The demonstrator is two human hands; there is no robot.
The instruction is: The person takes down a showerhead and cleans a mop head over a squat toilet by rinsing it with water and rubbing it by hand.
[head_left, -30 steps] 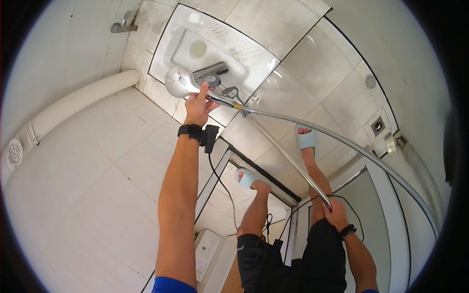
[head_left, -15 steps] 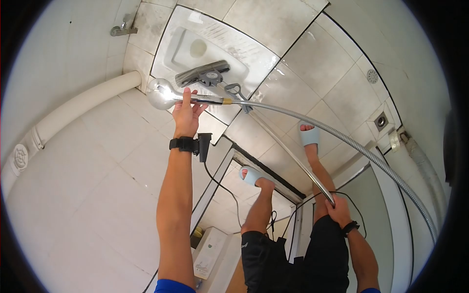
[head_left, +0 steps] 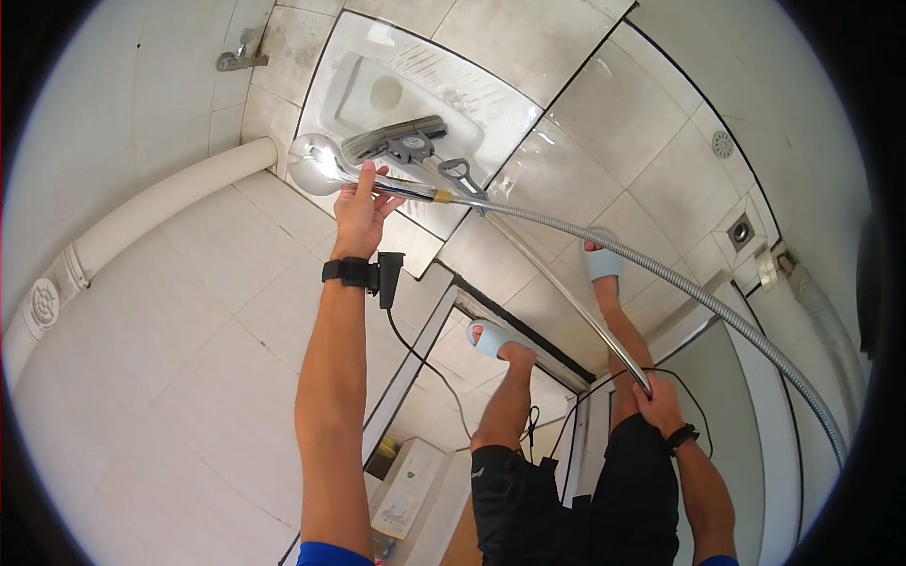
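My left hand [head_left: 360, 219] is closed around the handle of a chrome shower head [head_left: 316, 162], its thumb along the top. A ribbed metal hose [head_left: 651, 265] runs from that handle down to the right. My right hand [head_left: 660, 404] grips the end of a metal mop pole, near my knee. The grey sponge mop head [head_left: 394, 138] lies at the far end of the pole [head_left: 571, 296], over a white squat toilet [head_left: 342, 83]. The shower head is beside the mop head, nearer to me. I cannot make out any water spray.
A white pipe [head_left: 179, 199] runs along the left wall, below a small tap [head_left: 242, 62]. Floor drains [head_left: 740, 231] are on the right. My feet, in light blue slippers [head_left: 493, 339], stand either side of a raised door sill [head_left: 528, 341]. A black cable [head_left: 425, 361] hangs from my left wrist.
The shower head has tilted slightly, its round end rising a little in the view. Both hands keep their grips, and the mop looks almost still.
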